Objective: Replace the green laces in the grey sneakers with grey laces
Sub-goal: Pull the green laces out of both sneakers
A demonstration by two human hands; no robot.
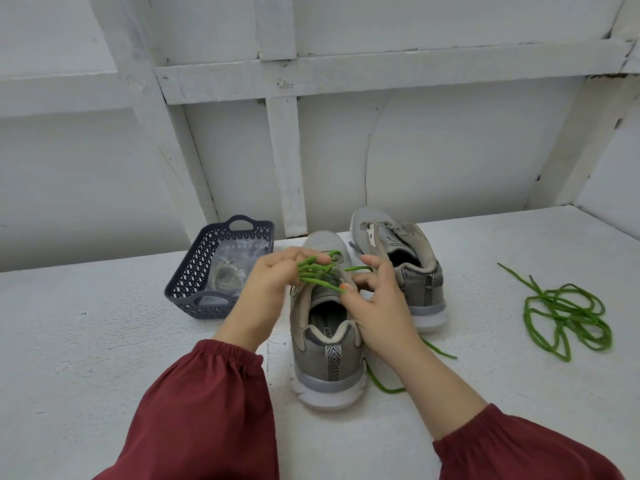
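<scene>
The near sneaker (329, 358) is standing heel toward the person, its long axis running straight away from them, so the eyelet rows are lying just ahead of both hands. The green lace (322, 271) is still bunching in wiry loops over the front half of that sneaker's throat, with slack trailing down past its right side onto the white shelf (104, 341).

The left hand (277, 282) is reaching in from the sneaker's left and curling its fingers round the loops, gripping them. The right hand (377, 306) is coming in from the sneaker's right, thumb lifted free and fingertips lying at the eyelet edge; whether they are pinching a strand or only bracing the flap I cannot tell. The left hand is sitting nearer the loops, so the next pull probably falls to it, drawing back along the shoe's axis.

The far sneaker (408, 258), grey mesh with a white foam sole, is sitting right of and beyond the near one, laceless. A loose green lace (568, 317) is lying tangled well to the right. Left of the near sneaker, a dark lattice basket (188, 268) is holding bagged grey laces (225, 275).
</scene>
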